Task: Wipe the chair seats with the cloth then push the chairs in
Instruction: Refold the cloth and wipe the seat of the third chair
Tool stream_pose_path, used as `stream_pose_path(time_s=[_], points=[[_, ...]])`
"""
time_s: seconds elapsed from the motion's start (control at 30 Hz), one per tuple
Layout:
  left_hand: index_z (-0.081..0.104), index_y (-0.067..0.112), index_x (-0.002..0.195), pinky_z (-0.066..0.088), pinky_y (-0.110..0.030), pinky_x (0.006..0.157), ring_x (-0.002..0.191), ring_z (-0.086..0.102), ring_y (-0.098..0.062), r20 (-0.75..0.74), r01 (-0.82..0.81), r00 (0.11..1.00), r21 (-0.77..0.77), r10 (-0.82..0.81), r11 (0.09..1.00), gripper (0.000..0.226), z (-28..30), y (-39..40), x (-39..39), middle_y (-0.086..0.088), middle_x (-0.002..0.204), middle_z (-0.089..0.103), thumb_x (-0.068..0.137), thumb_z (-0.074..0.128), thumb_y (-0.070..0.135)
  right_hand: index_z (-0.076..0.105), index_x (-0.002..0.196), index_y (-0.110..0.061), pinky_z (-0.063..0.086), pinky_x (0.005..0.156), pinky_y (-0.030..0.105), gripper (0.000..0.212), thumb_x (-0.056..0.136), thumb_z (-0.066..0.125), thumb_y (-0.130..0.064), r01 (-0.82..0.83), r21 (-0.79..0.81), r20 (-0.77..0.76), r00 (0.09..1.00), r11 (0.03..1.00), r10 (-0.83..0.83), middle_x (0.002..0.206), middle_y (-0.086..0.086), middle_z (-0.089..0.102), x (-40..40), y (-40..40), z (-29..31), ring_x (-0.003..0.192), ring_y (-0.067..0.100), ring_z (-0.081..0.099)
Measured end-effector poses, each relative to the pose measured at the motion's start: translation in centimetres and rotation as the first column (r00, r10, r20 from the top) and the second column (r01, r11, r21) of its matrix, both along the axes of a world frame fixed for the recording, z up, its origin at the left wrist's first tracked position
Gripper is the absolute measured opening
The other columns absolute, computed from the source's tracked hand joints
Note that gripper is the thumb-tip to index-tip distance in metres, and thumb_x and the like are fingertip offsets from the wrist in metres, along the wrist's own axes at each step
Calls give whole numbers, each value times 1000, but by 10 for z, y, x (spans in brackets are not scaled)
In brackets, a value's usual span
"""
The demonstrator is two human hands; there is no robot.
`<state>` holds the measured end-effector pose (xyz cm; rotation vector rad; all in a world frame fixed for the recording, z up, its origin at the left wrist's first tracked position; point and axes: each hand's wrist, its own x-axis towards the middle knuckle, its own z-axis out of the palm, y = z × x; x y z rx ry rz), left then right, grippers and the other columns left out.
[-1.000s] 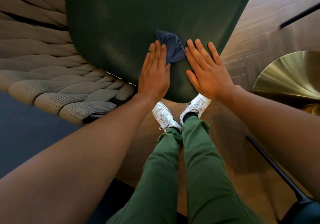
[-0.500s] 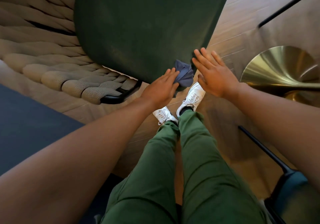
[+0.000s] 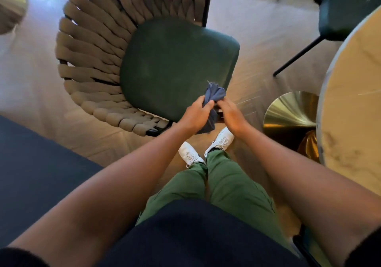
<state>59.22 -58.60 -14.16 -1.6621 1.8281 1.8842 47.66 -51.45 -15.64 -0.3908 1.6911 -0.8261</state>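
1. Both hands are bunching up the blue cloth (image 3: 214, 95) – left hand (image 3: 195, 115) and right hand (image 3: 232, 115) each closed on it.
2. Cloth sits over the near corner of the green seat (image 3: 177, 66) (looks lifted, hard to tell).
3. Woven chair (image 3: 90, 60) stands apart from the round table (image 3: 350, 105).

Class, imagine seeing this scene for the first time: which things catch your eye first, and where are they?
The dark green seat of the woven chair fills the upper middle. Just off its near corner, the left hand and right hand bunch a blue cloth. A shiny brass table base gleams at right.
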Motion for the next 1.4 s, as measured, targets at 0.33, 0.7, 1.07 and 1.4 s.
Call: stream_pose_path(time_s=[0.33, 0.7, 1.07, 1.4], points=[[74, 11, 107, 50, -43, 93, 100, 67, -23, -78, -92, 991, 159, 106, 983, 41, 67, -27, -22, -9, 103, 74, 96, 43, 37, 60, 130, -13, 57, 96, 39, 39, 93, 71, -22, 12, -71, 184, 983, 997, 1, 119, 10, 71, -48, -24, 55, 113, 25, 68], [30, 22, 156, 52, -41, 103, 121, 59, -21, -76, -167, 979, 211, 187, 963, 70, 84, -68, -64, -9, 141, 55, 97, 68, 28, 70, 114, -14, 56, 75, 33, 25, 92, 58, -15, 26, -10, 366, 930, 1000, -20, 105, 13, 75, -120, -30, 95, 96, 24, 71], [65, 10, 117, 60, -38, 90, 102, 71, -27, -317, 12, 948, 86, 16, 996, 26, 98, -80, -93, -13, 109, 72, 93, 73, 16, 55, 136, -22, 58, 97, 42, 60, 85, 81, -38, -132, -34, 221, 966, 991, 136, 125, 3, 70, -132, -2, 112, 114, 23, 69], [65, 22, 118, 49, -9, 84, 89, 65, 0, -30, 524, 805, -433, -593, 733, 24, 100, -86, -68, 2, 115, 71, 101, 60, 38, 65, 121, -12, 53, 69, 22, 25, 97, 66, -17, 458, -209, 105, 889, 864, -446, 93, 1, 74, -55, 37, 131, 85, 11, 71]])
